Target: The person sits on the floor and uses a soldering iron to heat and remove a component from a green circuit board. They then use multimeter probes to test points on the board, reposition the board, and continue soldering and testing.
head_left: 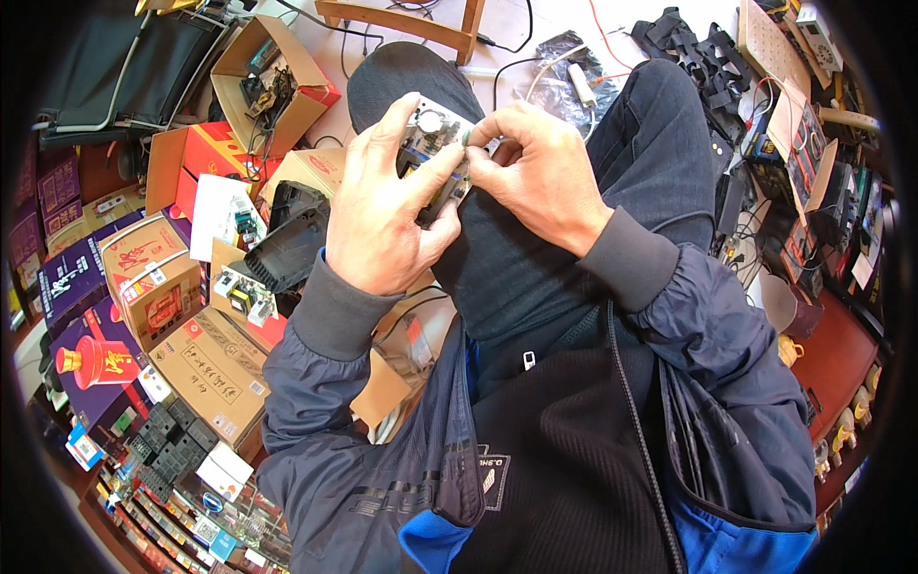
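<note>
Above my lap, my left hand grips a small circuit board with a pale round part near its top edge. Its fingers wrap over the board and the thumb lies along the lower side, covering much of it. My right hand meets the board's right edge, thumb and forefinger pinched together. Whatever sits between those fingertips is too small and covered to make out. Both forearms, in dark jacket sleeves, come up from below, and my dark trouser legs lie under the hands.
Left of my knees stand an open carton of cables, a black plastic housing, another circuit board and a closed carton. A wooden stool stands ahead. Black straps and loose cables lie to the right.
</note>
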Motion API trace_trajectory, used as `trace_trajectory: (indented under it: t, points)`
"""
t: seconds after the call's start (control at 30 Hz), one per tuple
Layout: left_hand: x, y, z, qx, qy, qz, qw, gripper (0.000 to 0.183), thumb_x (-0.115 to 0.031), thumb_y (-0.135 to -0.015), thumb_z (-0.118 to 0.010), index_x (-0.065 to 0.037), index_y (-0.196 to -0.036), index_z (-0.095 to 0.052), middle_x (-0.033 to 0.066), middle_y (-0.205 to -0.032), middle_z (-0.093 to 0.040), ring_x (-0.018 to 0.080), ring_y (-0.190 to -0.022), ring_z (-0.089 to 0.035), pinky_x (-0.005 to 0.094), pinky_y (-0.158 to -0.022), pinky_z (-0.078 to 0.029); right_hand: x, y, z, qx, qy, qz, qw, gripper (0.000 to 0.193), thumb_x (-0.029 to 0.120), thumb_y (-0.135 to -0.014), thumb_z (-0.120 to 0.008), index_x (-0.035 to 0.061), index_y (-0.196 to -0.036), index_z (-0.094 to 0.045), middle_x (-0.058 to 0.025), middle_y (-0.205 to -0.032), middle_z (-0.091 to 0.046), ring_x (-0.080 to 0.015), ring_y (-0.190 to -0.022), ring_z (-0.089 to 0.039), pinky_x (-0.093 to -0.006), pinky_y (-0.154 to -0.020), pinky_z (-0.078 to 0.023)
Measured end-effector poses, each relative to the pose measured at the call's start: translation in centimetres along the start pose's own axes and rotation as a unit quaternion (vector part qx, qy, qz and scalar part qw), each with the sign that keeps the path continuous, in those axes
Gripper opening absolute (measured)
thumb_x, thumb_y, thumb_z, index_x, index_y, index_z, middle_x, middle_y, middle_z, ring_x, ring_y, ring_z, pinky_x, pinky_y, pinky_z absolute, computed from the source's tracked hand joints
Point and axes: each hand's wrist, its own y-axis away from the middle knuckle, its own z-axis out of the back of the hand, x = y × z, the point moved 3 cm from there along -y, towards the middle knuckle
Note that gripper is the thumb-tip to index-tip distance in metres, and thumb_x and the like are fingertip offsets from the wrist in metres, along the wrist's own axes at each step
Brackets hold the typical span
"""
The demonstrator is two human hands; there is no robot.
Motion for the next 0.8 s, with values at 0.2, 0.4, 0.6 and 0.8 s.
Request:
trace_trajectory:
  t: [0.2,0.4,0.6,0.8]
  points:
    - [0.21,0.25,0.04,-0.003,0.015,-0.012,1.000,0.061,-0.011,-0.074,-0.085,-0.013,-0.134,-0.076,0.0231,-0.164,-0.047,0.0476,-0.136,-0.055,0.0531,-0.114,-0.050,0.21,-0.05,0.16,-0.016,0.014,0.035,0.999,0.011,0.007,-0.091,-0.081,0.0009,-0.099,-0.075,-0.0069,-0.090,-0.070,-0.0129,-0.070,-0.072,-0.0273,-0.065,-0.057]
    - [0.05,0.20,0.03,-0.005,0.015,-0.002,1.000,0.060,-0.011,-0.074,-0.085,-0.014,-0.134,-0.077,0.0208,-0.162,-0.051,0.0438,-0.136,-0.057,0.0517,-0.114,-0.049,0.29,-0.28,0.48,-0.012,0.044,0.077,0.996,0.010,0.005,-0.092,-0.080,0.0009,-0.099,-0.075,-0.0075,-0.090,-0.070,-0.0141,-0.071,-0.073,-0.0282,-0.064,-0.057]
    - [-0.04,-0.01,-0.08,-0.003,0.011,0.003,1.000,0.058,-0.011,-0.074,-0.085,-0.014,-0.131,-0.078,0.0195,-0.160,-0.053,0.0420,-0.134,-0.059,0.0508,-0.114,-0.049,-0.20,-0.18,0.21,0.007,-0.033,0.014,0.999,0.011,0.005,-0.092,-0.080,0.0000,-0.100,-0.075,-0.0064,-0.091,-0.070,-0.0120,-0.072,-0.070,-0.0267,-0.068,-0.056]
    - [-0.07,-0.10,-0.14,-0.009,0.008,0.001,1.000,0.056,-0.011,-0.073,-0.085,-0.014,-0.129,-0.079,0.0191,-0.157,-0.055,0.0411,-0.132,-0.059,0.0506,-0.112,-0.050,-0.33,-0.12,0.06,0.008,-0.044,0.001,0.999,0.012,0.004,-0.093,-0.080,-0.0001,-0.103,-0.075,-0.0040,-0.091,-0.071,-0.0083,-0.075,-0.067,-0.0254,-0.070,-0.056]
